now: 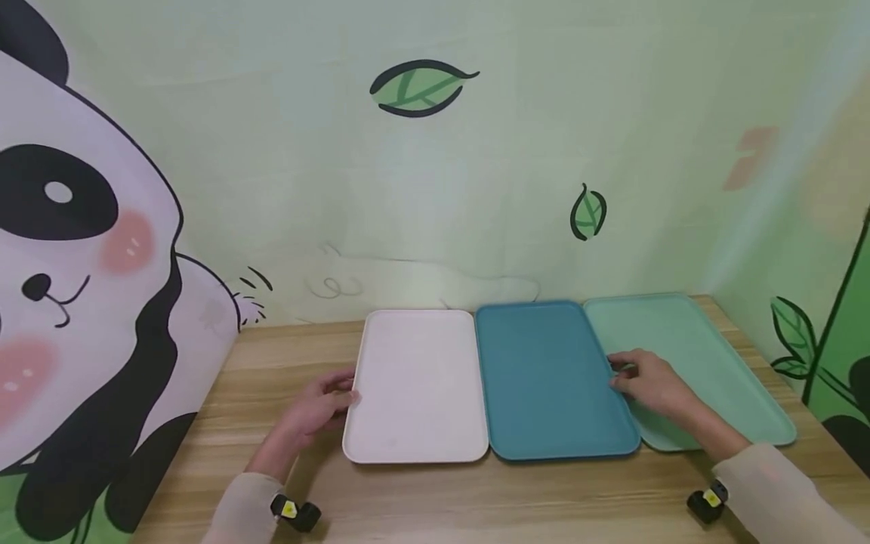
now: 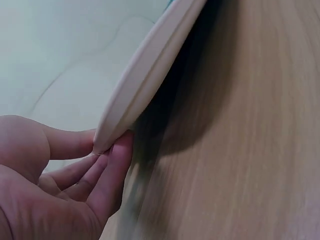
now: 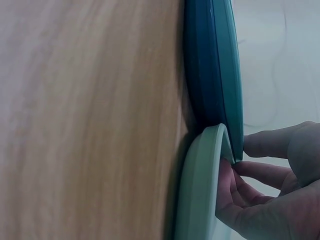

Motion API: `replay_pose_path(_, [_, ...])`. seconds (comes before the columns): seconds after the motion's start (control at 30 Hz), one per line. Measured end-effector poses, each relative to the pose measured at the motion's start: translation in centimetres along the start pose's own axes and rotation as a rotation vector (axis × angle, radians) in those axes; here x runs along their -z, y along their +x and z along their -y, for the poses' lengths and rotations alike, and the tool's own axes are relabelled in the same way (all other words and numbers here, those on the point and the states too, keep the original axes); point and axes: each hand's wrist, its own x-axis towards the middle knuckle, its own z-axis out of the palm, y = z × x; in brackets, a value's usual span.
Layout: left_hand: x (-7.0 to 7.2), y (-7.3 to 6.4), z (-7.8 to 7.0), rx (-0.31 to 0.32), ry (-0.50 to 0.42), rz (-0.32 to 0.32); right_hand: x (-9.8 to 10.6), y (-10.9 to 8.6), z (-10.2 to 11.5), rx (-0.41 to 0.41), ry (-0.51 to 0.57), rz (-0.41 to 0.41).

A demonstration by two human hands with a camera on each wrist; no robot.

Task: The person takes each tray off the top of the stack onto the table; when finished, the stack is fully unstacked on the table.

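Three shallow rectangular trays lie side by side: a white tray on the left, a blue tray in the middle and a mint green tray on the right. My left hand pinches the white tray's left rim, thumb above and fingers beneath, as the left wrist view shows, with a shadowed gap under that rim. Over the green tray, my right hand has its thumb and fingers at the blue tray's right rim. In the right wrist view, its lower fingers are partly behind the green tray's rim.
The trays are on a wood-grain table. Behind it hangs a pale green backdrop with printed leaves and a large panda at the left. A small black device is strapped on each wrist.
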Motion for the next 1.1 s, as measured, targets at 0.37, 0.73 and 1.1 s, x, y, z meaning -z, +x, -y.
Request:
replay_pose_path(0.37, [-1.4, -0.1, -0.2, -0.077, 0.491, -0.169, -0.2, -0.3, 0.3, 0.005, -0.009, -0.005])
replay_pose_path(0.73, [-2.2, -0.2, -1.5, -0.091, 0.687, -0.165, -0.6, 0.0, 0.0, 0.006, -0.029, -0.017])
replay_pose_path(1.1, [-9.7, 0.6, -4.5, -0.381, 0.572, -0.176, -0.5, 0.0, 0.1, 0.022, -0.027, -0.022])
